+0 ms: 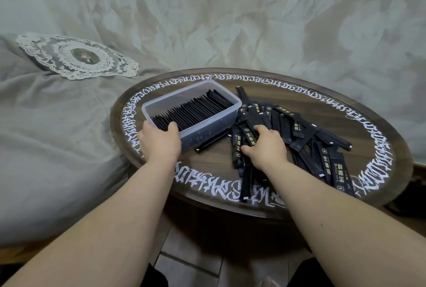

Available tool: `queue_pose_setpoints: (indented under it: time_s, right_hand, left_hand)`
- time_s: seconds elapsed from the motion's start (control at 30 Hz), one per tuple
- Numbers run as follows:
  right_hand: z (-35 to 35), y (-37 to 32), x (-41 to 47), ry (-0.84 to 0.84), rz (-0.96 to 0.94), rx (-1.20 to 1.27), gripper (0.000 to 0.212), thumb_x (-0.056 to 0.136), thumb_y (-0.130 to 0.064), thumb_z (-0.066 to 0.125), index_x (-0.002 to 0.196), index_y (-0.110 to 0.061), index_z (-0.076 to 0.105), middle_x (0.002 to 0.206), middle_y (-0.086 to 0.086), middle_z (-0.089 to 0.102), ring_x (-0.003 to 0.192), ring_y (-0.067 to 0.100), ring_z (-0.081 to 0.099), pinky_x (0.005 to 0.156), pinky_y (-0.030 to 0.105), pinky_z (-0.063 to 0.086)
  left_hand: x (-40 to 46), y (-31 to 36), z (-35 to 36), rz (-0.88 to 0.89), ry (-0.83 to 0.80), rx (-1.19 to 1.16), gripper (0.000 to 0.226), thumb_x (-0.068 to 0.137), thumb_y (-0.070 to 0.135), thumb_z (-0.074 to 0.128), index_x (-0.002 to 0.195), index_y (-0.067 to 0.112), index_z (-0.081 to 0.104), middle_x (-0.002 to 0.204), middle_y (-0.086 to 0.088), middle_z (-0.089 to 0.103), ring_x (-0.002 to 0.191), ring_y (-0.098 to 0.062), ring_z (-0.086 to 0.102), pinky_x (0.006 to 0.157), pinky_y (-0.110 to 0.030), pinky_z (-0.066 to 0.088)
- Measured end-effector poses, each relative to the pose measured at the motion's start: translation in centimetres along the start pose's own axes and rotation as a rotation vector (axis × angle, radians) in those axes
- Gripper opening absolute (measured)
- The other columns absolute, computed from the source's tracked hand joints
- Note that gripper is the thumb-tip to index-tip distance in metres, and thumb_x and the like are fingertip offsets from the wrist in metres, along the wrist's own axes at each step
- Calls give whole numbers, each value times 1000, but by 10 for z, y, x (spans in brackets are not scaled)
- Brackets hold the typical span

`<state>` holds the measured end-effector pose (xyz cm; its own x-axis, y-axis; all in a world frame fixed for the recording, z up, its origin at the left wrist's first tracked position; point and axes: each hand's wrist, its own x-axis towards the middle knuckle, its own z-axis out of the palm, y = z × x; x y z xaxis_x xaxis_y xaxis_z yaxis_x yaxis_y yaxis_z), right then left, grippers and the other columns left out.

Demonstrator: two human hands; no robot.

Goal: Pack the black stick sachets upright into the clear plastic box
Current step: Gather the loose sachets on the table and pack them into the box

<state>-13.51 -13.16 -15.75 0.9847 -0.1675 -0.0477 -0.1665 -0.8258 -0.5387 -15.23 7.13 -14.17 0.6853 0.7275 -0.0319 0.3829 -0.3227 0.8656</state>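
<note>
left hand (159, 141) grips the near corner of the clear plastic box (208, 123), thumb over the rim against the upright sachets (193, 109) inside. right hand (265, 146) curls around loose sachets (299, 132) heaped on the round surface (214, 164), right of the box.

A: sachets (297, 125) are black with gold print, box (207, 123) is clear plastic.
B: yep, desk (214, 164) dark brown wood, white script ringing its rim. Grey bedding (57, 125), cream lace doily (76, 56).
</note>
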Motion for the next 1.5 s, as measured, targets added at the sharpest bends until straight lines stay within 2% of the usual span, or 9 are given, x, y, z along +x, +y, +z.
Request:
queue_pose_setpoints:
  time_s: [0.13, 0.23, 0.37, 0.53, 0.63, 0.7, 1.0, 1.2, 1.5]
  right_hand:
    - [-6, 3, -1, 9, -56, 14, 59, 84, -24, 66, 139, -24, 45, 135, 10, 45, 119, 26, 50, 96, 29, 39]
    - [-13, 5, 0, 49, -79, 50, 53, 86, -21, 64, 138, -20, 49, 138, 10, 44, 122, 24, 48, 99, 29, 37]
    - [-24, 10, 1, 109, -91, 86, 50, 88, -23, 63, 137, -18, 51, 144, 9, 40, 128, 23, 44, 101, 29, 36]
    - [-38, 14, -2, 181, -113, 148, 48, 90, -23, 61, 137, -17, 51, 146, 7, 38, 132, 21, 39, 103, 26, 32]
    - [-45, 13, -3, 242, -130, 198, 47, 90, -24, 62, 135, -18, 53, 145, 6, 40, 130, 20, 41, 101, 22, 30]
    - [-50, 10, -2, 285, -144, 233, 46, 89, -24, 63, 134, -19, 54, 143, 4, 42, 126, 17, 44, 92, 13, 26]
    - [-49, -55, 18, 350, -351, 334, 46, 88, -20, 64, 133, -16, 56, 136, 4, 47, 121, 15, 46, 84, 1, 17]
    - [-29, -103, 43, 380, -450, 403, 45, 87, -17, 64, 131, -13, 56, 129, 9, 50, 113, 19, 51, 85, 4, 23]
    - [-16, -144, 66, 431, -572, 483, 44, 86, -13, 64, 130, -11, 57, 131, 9, 51, 115, 17, 51, 91, 5, 26]
  left_hand:
    - [2, -1, 1, -28, -24, 52, 44, 90, 34, 51, 125, 9, 50, 127, -13, 48, 90, -27, 48, 82, -38, 45]
    - [1, -1, 2, -20, -29, 70, 40, 93, 32, 46, 126, 9, 50, 128, -14, 47, 90, -28, 48, 81, -39, 44]
    - [-2, 3, 2, -31, -20, 51, 35, 97, 20, 39, 127, 8, 50, 130, -14, 43, 99, -31, 51, 78, -37, 39]
    - [-4, 4, 2, 49, -5, 75, 31, 96, 10, 34, 123, 12, 49, 130, -13, 40, 85, -28, 49, 73, -38, 40]
    - [-4, 1, 3, 127, -20, 109, 42, 98, 9, 31, 138, 13, 38, 135, -13, 36, 86, -29, 51, 75, -38, 43]
    - [-6, 0, 2, 181, -32, 131, 46, 99, 9, 31, 144, 13, 31, 136, -14, 34, 88, -27, 51, 75, -37, 40]
    - [-7, -3, -4, 288, -103, 154, 56, 98, 9, 32, 152, 13, 17, 140, -13, 30, 85, -21, 44, 79, -34, 37]
    - [-3, -4, -4, 312, -107, 165, 56, 98, 8, 34, 152, 14, 18, 134, -12, 34, 81, -19, 42, 74, -30, 33]
    - [4, -8, 0, 338, -107, 167, 57, 98, 10, 36, 152, 16, 18, 131, -9, 35, 83, -17, 43, 72, -30, 34]
